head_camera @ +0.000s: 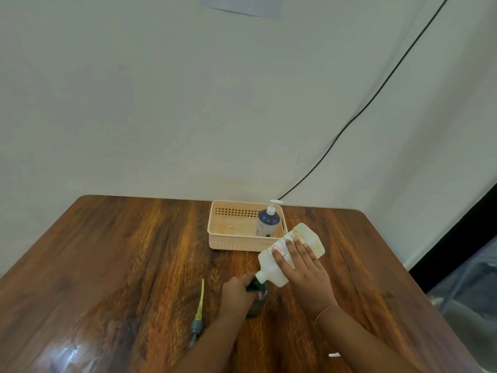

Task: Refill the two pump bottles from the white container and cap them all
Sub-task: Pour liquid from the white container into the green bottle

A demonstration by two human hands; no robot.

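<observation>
My right hand grips the white container, tilted with its open neck down over the mouth of a dark pump bottle. My left hand holds that dark bottle upright on the table. Its pump head with a yellow tube lies on the table to the left. A second pump bottle, blue and white with a white pump on, stands in the beige basket.
The wooden table stretches left and toward me. A small white object lies near my right forearm. A black cable runs down the wall behind the basket. The table's right edge is close to my right arm.
</observation>
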